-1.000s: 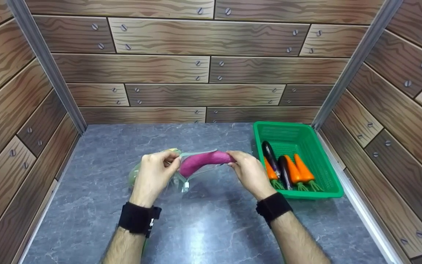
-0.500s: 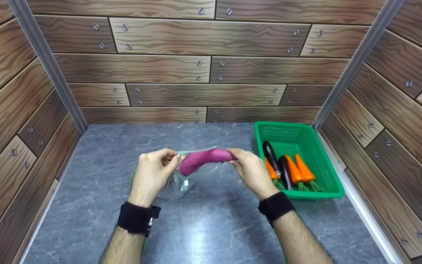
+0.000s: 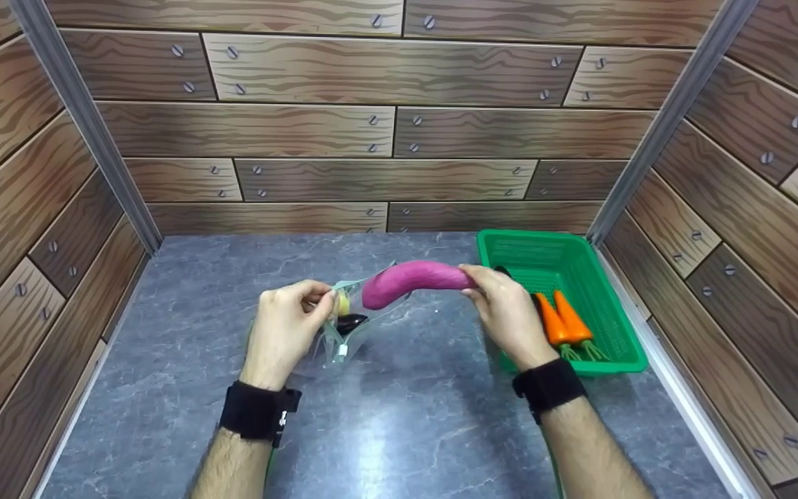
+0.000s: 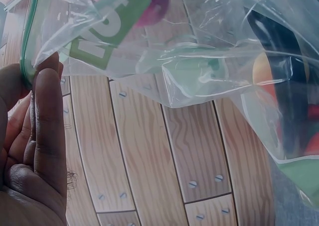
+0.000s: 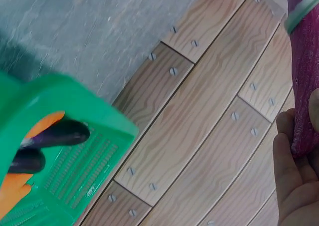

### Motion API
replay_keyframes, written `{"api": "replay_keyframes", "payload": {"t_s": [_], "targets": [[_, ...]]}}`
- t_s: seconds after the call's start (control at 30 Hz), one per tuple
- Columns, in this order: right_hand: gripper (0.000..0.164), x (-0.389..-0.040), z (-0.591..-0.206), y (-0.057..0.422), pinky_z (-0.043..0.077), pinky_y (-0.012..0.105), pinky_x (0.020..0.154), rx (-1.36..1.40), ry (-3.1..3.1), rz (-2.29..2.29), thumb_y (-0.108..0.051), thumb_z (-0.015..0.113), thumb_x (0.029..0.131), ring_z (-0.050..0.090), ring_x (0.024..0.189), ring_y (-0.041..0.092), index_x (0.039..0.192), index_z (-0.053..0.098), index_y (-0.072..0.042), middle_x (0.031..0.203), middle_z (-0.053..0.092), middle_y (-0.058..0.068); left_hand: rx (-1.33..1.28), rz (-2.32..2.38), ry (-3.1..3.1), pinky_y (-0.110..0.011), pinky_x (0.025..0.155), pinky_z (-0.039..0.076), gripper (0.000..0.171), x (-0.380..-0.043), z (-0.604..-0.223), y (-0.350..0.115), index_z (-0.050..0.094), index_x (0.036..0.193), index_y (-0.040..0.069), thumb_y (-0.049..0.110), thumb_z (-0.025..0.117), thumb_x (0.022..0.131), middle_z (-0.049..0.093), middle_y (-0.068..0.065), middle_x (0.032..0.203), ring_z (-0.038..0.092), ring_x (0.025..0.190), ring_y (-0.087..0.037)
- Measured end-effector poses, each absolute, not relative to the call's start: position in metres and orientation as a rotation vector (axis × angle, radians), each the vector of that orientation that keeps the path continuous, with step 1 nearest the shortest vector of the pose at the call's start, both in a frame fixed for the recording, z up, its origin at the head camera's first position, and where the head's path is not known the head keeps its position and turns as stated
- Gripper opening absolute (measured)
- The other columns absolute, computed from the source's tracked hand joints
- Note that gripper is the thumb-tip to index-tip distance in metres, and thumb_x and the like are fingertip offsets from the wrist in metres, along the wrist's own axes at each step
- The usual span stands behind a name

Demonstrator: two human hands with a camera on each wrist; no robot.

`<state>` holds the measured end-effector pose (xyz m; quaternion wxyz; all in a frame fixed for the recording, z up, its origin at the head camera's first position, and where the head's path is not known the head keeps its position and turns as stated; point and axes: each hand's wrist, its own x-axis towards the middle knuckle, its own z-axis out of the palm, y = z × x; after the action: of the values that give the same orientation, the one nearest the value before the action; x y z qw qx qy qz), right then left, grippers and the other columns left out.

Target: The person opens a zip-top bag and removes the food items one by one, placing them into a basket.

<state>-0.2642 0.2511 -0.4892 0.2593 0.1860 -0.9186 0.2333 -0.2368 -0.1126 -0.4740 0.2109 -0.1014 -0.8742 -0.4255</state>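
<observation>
My left hand [image 3: 291, 322] pinches the rim of a clear zip bag [image 4: 194, 76] between thumb and fingers. A white slider [image 3: 343, 351] hangs at the bag's near corner. Inside the bag are a dark eggplant [image 3: 351, 324] and something yellow [image 3: 343, 303]; the left wrist view also shows red and orange shapes through the plastic. My right hand [image 3: 506, 312] grips one end of a curved pink-purple sweet potato [image 3: 416, 278]. Its other end lies at the bag's mouth, and the green zip strip [image 5: 301, 11] crosses it in the right wrist view.
A green basket [image 3: 617, 312] stands at the right of the grey table [image 3: 378, 416]. It holds orange carrots [image 3: 572, 319] and dark eggplants [image 5: 60, 133], partly behind my right hand. Wood-patterned walls [image 3: 302, 132] enclose the table at the back and sides.
My right hand has moved right and slightly up with the sweet potato, drawing it farther out of the bag's mouth. The eggplant inside now shows. My left hand has stayed nearly still.
</observation>
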Motion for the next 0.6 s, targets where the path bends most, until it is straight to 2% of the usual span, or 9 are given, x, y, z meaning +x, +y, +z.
{"api": "replay_keyframes", "payload": {"t_s": [0.3, 0.6], "targets": [[0.042, -0.264, -0.483, 0.276, 0.065, 0.063, 0.116, 0.429, -2.478, 0.694, -0.011, 0.082, 0.107, 0.079, 0.135, 0.047, 0.148, 0.078, -0.003, 0.145, 0.083, 0.021, -0.283, -1.175, -2.435, -0.032, 0.072, 0.069, 0.011, -0.237, -0.475, -0.111, 0.092, 0.109, 0.011, 0.02, 0.086, 0.107, 0.09, -0.003, 0.094, 0.083, 0.079, -0.014], [0.045, -0.266, -0.479, 0.301, 0.062, 0.066, 0.12, 0.309, -2.511, 0.726, -0.012, 0.081, 0.109, 0.076, 0.141, 0.05, 0.153, 0.076, -0.004, 0.152, 0.079, 0.024, -0.282, -1.163, -2.433, -0.028, 0.07, 0.065, 0.01, -0.238, -0.476, -0.111, 0.092, 0.108, 0.011, 0.02, 0.086, 0.107, 0.09, -0.002, 0.092, 0.082, 0.078, -0.013]]}}
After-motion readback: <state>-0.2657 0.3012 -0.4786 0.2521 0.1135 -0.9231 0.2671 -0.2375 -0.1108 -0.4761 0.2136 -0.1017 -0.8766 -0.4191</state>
